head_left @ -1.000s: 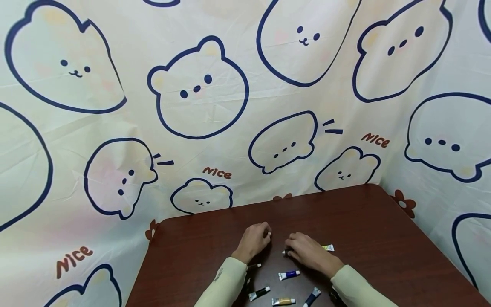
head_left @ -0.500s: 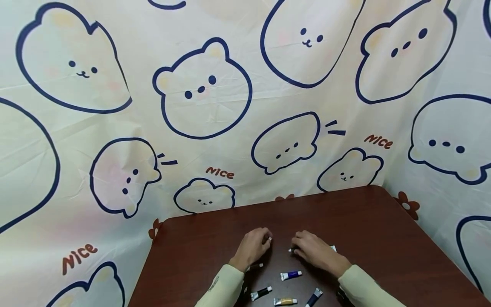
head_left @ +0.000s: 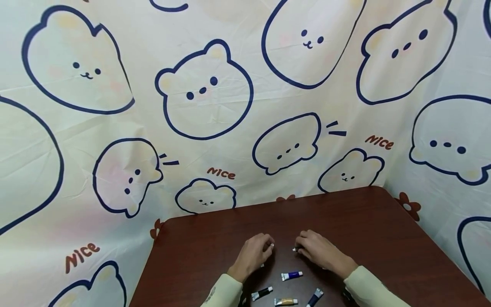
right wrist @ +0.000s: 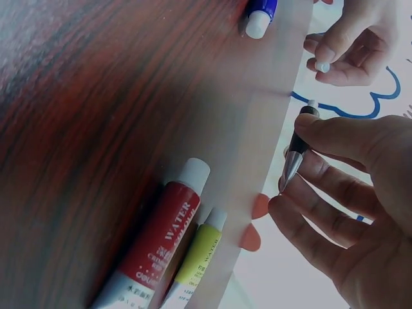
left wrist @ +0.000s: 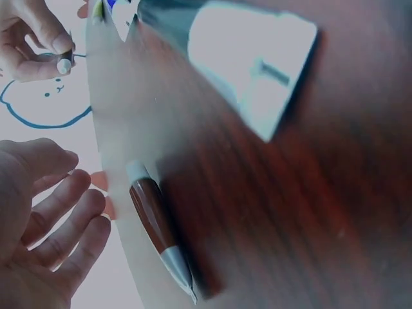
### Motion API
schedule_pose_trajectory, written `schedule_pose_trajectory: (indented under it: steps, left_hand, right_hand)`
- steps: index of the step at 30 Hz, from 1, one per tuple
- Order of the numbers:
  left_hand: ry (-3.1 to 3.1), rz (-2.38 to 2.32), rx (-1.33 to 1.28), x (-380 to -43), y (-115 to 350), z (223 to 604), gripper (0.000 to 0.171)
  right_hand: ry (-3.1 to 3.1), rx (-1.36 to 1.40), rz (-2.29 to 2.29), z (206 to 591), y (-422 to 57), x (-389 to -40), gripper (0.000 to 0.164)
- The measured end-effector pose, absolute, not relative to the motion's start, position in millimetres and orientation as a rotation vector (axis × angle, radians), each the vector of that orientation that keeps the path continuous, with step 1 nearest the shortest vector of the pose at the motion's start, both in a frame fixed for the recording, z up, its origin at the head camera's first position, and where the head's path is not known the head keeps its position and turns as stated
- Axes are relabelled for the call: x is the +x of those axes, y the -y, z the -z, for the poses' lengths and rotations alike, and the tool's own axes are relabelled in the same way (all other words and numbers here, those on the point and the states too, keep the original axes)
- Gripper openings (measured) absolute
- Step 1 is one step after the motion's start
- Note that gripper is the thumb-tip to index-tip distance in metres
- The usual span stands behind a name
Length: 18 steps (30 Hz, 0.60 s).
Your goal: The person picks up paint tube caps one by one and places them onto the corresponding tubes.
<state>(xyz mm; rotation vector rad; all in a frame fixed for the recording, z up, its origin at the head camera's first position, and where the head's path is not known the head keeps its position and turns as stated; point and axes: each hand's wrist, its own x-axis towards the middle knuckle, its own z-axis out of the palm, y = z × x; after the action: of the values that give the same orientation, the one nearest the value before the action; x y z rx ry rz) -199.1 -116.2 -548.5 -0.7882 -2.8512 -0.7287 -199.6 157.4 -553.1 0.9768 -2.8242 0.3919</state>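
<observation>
In the head view my left hand point(head_left: 251, 256) is over the table, fingers curled. Its thumb and fingertip pinch a small white cap point(right wrist: 322, 66), seen best in the right wrist view. Opposite it, my right hand point(head_left: 322, 253) pinches a dark paint tube point(right wrist: 297, 148) between thumb and fingers. The tube's narrow white tip points toward the left hand, and its silver crimped end is toward the right palm. A gap separates the two hands. A brown paint tube point(left wrist: 154, 215) lies beside the left hand; red point(right wrist: 158, 235) and yellow point(right wrist: 201, 254) tubes lie near the right one.
Several more paint tubes lie on the dark wooden table point(head_left: 215, 230) nearer the body: purple point(head_left: 291, 276), black point(head_left: 262, 293), gold point(head_left: 285, 302) and dark blue point(head_left: 314, 297). A printed cloth backdrop point(head_left: 207, 111) rises behind the table's far edge.
My left hand has come slightly nearer the body and my right hand has shifted slightly right. The yellow tube, earlier showing past the right hand, is now hidden in the head view.
</observation>
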Motion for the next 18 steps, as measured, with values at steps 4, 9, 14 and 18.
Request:
schedule_pose_trajectory:
  steps: [4,9,14,18]
  left_hand:
    - [2.826,0.759,-0.807,-193,116,548,0.007]
    - [2.792,0.791,-0.822,-186,117,549,0.006]
    - [2.782,0.784,-0.824,-182,117,549,0.007]
    - [2.791,0.792,-0.821,-179,116,549,0.007]
  right_hand:
    - [2.797,0.988,-0.397,553,-160,-198,0.009]
    - [2.774,0.991,-0.408,554,-163,-195,0.01]
    - [2.769,0.978,-0.402,552,-167,-194,0.011]
    - [2.765,0.964,-0.397,550,-170,-193,0.011]
